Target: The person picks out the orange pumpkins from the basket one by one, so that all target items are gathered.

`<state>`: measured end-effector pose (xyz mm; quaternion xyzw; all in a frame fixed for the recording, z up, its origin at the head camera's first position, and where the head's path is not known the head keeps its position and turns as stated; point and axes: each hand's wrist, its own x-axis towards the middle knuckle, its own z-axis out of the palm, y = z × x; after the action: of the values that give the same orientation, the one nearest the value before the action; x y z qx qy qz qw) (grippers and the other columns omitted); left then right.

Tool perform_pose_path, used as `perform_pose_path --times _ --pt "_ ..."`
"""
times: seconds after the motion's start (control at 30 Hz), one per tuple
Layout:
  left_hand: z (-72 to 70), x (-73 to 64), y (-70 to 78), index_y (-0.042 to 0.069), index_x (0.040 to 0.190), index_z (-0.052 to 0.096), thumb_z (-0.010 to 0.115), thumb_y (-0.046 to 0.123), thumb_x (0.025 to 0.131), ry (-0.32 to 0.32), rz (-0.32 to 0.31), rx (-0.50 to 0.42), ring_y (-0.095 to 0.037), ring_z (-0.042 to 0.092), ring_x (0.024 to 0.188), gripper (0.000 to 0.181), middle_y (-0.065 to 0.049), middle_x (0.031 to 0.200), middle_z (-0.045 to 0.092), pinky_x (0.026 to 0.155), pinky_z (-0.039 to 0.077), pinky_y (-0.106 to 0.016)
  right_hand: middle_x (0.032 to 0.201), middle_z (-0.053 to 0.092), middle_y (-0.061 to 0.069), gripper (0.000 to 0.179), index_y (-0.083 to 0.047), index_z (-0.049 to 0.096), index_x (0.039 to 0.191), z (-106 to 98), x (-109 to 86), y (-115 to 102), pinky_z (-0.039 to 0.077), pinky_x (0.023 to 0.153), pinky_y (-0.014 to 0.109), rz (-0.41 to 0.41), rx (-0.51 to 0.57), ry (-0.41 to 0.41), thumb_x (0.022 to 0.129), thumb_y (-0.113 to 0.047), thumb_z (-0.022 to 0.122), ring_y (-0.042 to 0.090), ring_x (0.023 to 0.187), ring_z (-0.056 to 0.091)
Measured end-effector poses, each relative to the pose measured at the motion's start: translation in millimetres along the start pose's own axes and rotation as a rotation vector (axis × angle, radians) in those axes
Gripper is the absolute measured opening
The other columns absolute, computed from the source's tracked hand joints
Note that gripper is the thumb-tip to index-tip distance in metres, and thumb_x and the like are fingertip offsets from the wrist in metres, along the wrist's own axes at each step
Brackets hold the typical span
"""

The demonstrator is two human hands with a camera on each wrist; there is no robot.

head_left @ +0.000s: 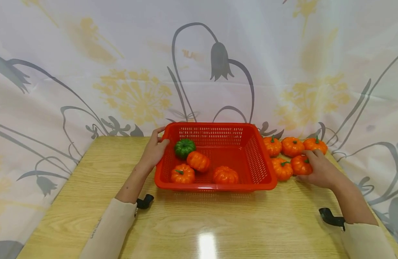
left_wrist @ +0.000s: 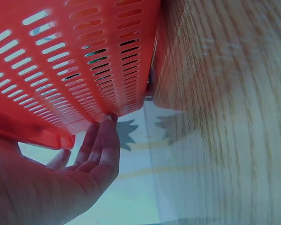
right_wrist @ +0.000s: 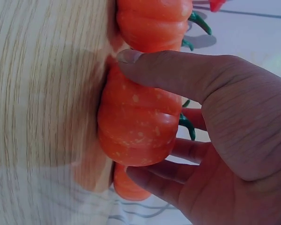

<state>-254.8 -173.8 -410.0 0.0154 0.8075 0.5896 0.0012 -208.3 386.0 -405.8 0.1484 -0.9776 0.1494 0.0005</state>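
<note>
A red plastic basket (head_left: 215,186) with slotted walls stands on the table. My left hand (head_left: 155,149) grips its left rim; in the left wrist view the fingers (left_wrist: 107,140) bend up against the outer wall from below the rim. Inside lie a green pumpkin (head_left: 184,148) and three small orange pumpkins, one of them (head_left: 225,175) near the front wall. On the right, my right hand (head_left: 320,169) holds a small orange pumpkin (right_wrist: 138,117) with a green stem, thumb on one side and fingers on the other. This pumpkin sits low at the tabletop.
Several more orange pumpkins (head_left: 293,146) crowd together between the basket and my right hand, along the table's back right. The wooden table (head_left: 186,219) ends at a flower-printed curtain (head_left: 199,72). A black strap end (head_left: 329,217) sticks out from the right sleeve.
</note>
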Motion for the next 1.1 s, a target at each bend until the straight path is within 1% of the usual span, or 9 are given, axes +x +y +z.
perform_pose_path --times 0.2,0.3,0.37,0.43,0.53,0.67,0.77,0.93,1.1 --pt "-1.5 -2.2 0.2 0.015 0.165 0.031 0.048 0.023 0.109 -0.004 -0.005 -0.003 -0.042 0.07 0.105 0.059 -0.024 0.127 0.054 0.082 0.064 -0.043 0.13 0.041 0.046 0.093 0.02 0.042 0.142 -6 -1.6 -6 0.043 0.097 0.075 -0.005 -0.004 -0.003 0.078 -0.024 0.093 0.063 0.111 0.052" --pt "-1.9 -2.2 0.1 0.015 0.165 0.03 0.048 0.023 0.109 -0.008 0.0 -0.001 -0.043 0.07 0.105 0.06 -0.025 0.128 0.054 0.082 0.064 -0.043 0.136 0.039 0.048 0.091 0.021 0.042 0.143 -12 -3.8 -11 0.042 0.097 0.076 -0.024 -0.003 0.012 0.079 -0.021 0.092 0.066 0.117 0.047" --pt "-1.7 -1.9 0.3 0.015 0.165 0.03 0.048 0.023 0.109 -0.009 0.004 0.003 -0.043 0.07 0.105 0.06 -0.025 0.128 0.054 0.082 0.064 -0.043 0.141 0.035 0.049 0.091 0.021 0.04 0.146 -18 -5.5 -16 0.04 0.098 0.078 -0.031 0.012 0.012 0.081 -0.018 0.091 0.067 0.121 0.042" --pt "-1.2 -1.4 0.8 0.015 0.165 0.03 0.048 0.023 0.109 -0.007 0.006 0.009 -0.042 0.07 0.105 0.06 -0.025 0.127 0.055 0.082 0.064 -0.043 0.143 0.033 0.049 0.088 0.02 0.038 0.148 -23 -7.2 -21 0.04 0.096 0.077 -0.046 0.02 0.016 0.084 -0.014 0.088 0.066 0.122 0.041" --pt "0.1 -0.4 1.6 0.015 0.165 0.031 0.048 0.023 0.108 0.0 0.011 0.014 -0.042 0.07 0.104 0.06 -0.025 0.127 0.055 0.083 0.064 -0.044 0.14 0.036 0.045 0.083 0.019 0.037 0.15 -28 -9.6 -30 0.043 0.091 0.072 -0.09 0.02 0.053 0.087 -0.009 0.083 0.058 0.118 0.043" --pt "1.5 0.7 1.9 0.015 0.165 0.031 0.048 0.022 0.108 0.002 0.013 0.008 -0.042 0.07 0.104 0.06 -0.025 0.126 0.056 0.083 0.064 -0.044 0.132 0.047 0.035 0.071 0.013 0.047 0.146 -31 -11.5 -45 0.046 0.086 0.062 -0.183 -0.021 0.164 0.084 -0.001 0.079 0.047 0.111 0.048" --pt "1.3 0.8 1.3 0.015 0.165 0.031 0.048 0.022 0.108 0.001 0.009 0.005 -0.042 0.07 0.104 0.06 -0.025 0.127 0.056 0.082 0.064 -0.043 0.131 0.053 0.03 0.064 0.008 0.053 0.143 -33 -12.1 -59 0.046 0.088 0.062 -0.235 -0.04 0.221 0.084 0.0 0.077 0.046 0.112 0.052" --pt "0.0 0.7 0.3 0.015 0.165 0.031 0.048 0.022 0.108 -0.003 0.009 0.0 -0.043 0.07 0.105 0.06 -0.026 0.128 0.055 0.083 0.064 -0.045 0.134 0.057 0.023 0.053 0.002 0.059 0.137 -36 -13.7 -85 0.05 0.088 0.064 -0.265 -0.021 0.243 0.089 -0.006 0.079 0.045 0.115 0.057" --pt "-0.2 0.5 0.4 0.015 0.165 0.031 0.048 0.022 0.108 -0.002 0.009 -0.002 -0.044 0.07 0.105 0.06 -0.026 0.128 0.055 0.083 0.064 -0.046 0.132 0.059 0.016 0.047 -0.003 0.062 0.132 -35 -10.2 -109 0.052 0.088 0.058 -0.307 0.025 0.235 0.091 -0.01 0.082 0.037 0.113 0.059"
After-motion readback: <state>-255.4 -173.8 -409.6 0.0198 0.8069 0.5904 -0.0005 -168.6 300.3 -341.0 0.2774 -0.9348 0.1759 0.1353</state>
